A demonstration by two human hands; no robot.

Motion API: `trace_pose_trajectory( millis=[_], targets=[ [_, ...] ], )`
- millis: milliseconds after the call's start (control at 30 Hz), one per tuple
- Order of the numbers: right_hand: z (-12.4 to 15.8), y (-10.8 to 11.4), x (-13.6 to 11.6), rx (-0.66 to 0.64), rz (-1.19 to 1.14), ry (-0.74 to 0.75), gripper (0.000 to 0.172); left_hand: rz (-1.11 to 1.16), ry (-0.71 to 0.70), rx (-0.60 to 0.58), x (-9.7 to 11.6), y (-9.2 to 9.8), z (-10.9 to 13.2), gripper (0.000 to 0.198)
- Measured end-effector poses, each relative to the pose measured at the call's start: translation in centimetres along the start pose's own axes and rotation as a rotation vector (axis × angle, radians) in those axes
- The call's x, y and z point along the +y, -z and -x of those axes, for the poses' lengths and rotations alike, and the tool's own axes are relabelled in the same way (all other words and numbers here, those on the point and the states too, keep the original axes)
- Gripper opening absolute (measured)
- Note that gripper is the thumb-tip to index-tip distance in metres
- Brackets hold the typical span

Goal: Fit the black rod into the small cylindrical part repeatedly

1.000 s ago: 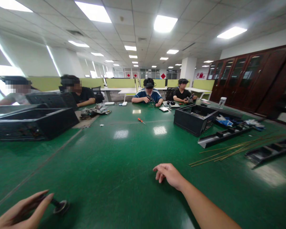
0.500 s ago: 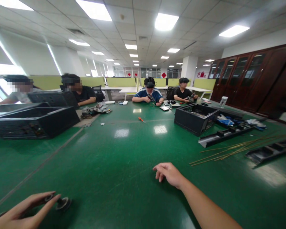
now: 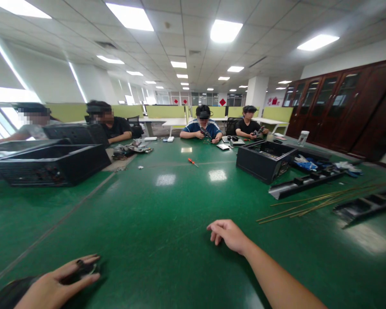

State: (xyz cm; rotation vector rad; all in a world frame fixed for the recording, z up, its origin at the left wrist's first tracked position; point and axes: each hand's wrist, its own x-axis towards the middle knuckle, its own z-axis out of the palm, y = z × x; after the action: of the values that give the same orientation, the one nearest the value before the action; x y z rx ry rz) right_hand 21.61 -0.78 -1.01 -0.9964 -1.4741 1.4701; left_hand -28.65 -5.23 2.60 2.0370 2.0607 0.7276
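Note:
At the lower left, my left hand (image 3: 59, 281) has its thumb and fingers closed around a small dark object (image 3: 89, 269) with a pale curved edge, held at or just above the green table (image 3: 161, 214). The fingers cover part of it, and its kind cannot be made out. Right of the middle, my right hand (image 3: 228, 234) is low over the table, fingers loosely bent, apart and pointing left. Nothing is in it. The nearest things to it are several thin brass-coloured rods (image 3: 296, 210), off to its right.
Black computer cases stand at left (image 3: 61, 167) and right (image 3: 260, 161). An orange screwdriver (image 3: 191, 161) lies mid-table. Black metal rails (image 3: 302, 182) and gloves (image 3: 305, 163) are at right, circuit parts (image 3: 131, 148) at back left. Several people sit across the table.
My left hand has moved right and slightly up with the small dark object, which is now more covered by the fingers. My right hand stays where it was.

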Motion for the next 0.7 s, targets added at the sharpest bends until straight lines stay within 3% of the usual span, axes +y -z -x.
trace_pose_trajectory(
  millis=[67, 133, 267, 433, 600, 700],
  targets=[
    [0.0, -0.1, -0.1, -0.005, 0.018, 0.003, 0.042, 0.04, 0.011, -0.108, 1.2, -0.3, -0.1, 0.049],
    [0.1, -0.3, -0.2, -0.005, 0.049, 0.004, 0.038, 0.052, -0.02, -0.127, 3.8, -1.1, -0.2, 0.05],
    [0.7, -1.1, -0.3, -0.001, 0.146, 0.027, 0.034, 0.049, -0.284, -0.147, 12.4, -4.0, 0.0, 0.041],
    [1.3, -2.2, -0.2, 0.006, 0.213, 0.152, 0.062, 0.133, -0.523, -0.143, 22.9, -8.6, -0.2, 0.027],
    [0.6, -1.7, 0.7, 0.091, 0.032, 0.212, 0.076, 0.242, -0.507, -0.019, 30.3, -12.1, -4.3, 0.016],
    [0.1, -0.9, 1.2, 0.126, -0.112, 0.248, 0.073, 0.257, -0.491, 0.02, 32.6, -13.4, -6.6, 0.02]
  ],
)
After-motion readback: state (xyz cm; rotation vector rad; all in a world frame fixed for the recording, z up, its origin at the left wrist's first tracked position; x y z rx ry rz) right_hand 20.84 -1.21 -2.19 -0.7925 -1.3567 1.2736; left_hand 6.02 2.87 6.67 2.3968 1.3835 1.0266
